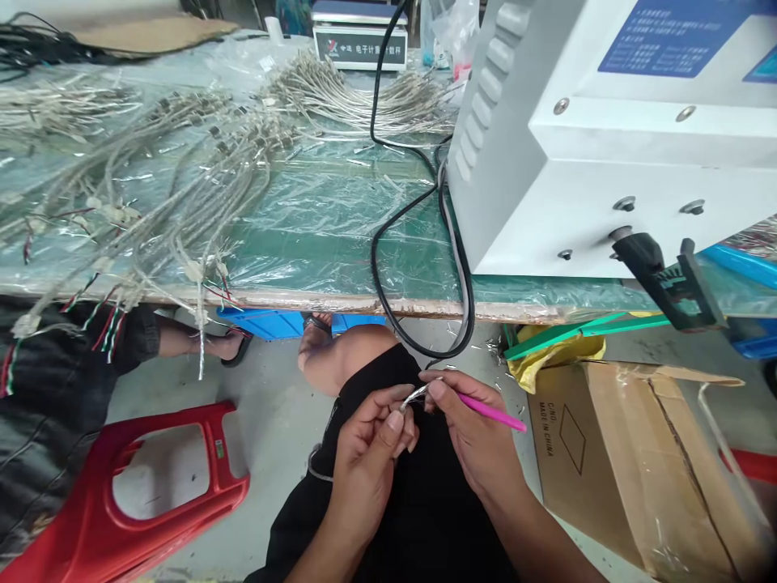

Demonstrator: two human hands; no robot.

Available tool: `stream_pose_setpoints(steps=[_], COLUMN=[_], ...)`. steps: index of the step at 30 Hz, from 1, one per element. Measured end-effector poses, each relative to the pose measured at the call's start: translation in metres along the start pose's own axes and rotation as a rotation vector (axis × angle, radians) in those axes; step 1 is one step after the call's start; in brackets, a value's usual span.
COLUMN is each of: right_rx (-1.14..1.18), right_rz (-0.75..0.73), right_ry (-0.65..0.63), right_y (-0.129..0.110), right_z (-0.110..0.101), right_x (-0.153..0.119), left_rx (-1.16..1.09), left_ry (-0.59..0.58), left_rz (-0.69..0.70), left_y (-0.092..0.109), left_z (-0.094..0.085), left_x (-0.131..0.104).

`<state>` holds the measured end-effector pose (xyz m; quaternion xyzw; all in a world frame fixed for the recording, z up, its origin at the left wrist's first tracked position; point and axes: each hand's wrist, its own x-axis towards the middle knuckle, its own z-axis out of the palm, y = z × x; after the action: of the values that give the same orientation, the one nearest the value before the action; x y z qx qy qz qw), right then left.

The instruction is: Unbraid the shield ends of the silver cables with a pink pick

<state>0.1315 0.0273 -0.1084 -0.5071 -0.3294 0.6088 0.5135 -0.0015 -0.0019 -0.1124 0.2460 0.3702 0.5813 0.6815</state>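
Note:
Above my lap, my left hand point(371, 445) is closed, pinching a thin cable near its end between thumb and forefinger. Bare silvery strands point(416, 395) stretch from that pinch to the fingertips of my right hand point(477, 429). The right hand is also closed, around a slim pink pen-like tool point(494, 411) that sticks out to the right. Its working tip is hidden by the fingers, so its kind is unclear. A grey loop of cable point(316, 465) shows left of my left forearm.
Bundles of clear-sheathed cables point(200, 170) lie on the plastic-covered green table point(316, 219). A white machine point(522, 162) stands at right, with a black cord point(375, 267) hanging over the edge. A cardboard box point(583, 453), red stool point(115, 486) and another person's leg point(200, 336) flank me.

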Motion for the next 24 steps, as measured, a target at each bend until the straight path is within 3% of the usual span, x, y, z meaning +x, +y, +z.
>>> stream_pose_setpoints(steps=[5,11,13,17,24], right_rx=[-0.088,-0.586,-0.674,-0.7,-0.642], right_rz=[0.005,-0.354,-0.402,-0.297,-0.129], right_ry=[-0.058,-0.085,-0.102,-0.146,-0.072], right_y=[-0.004,-0.005,-0.004,-0.012,-0.027], right_z=[0.001,0.007,0.008,0.005,-0.008], right_x=[-0.004,-0.018,-0.02,-0.02,-0.017], left_rx=[-0.021,-0.144,-0.205,-0.269,-0.258], left_ry=[0.009,0.08,0.101,0.1,0.053], left_rz=[-0.009,-0.062,-0.084,-0.092,-0.047], left_y=[0.001,0.005,0.006,0.006,0.003], left_z=[0.0,0.003,0.004,0.004,0.006], left_x=[0.002,0.003,0.003,0.002,0.003])
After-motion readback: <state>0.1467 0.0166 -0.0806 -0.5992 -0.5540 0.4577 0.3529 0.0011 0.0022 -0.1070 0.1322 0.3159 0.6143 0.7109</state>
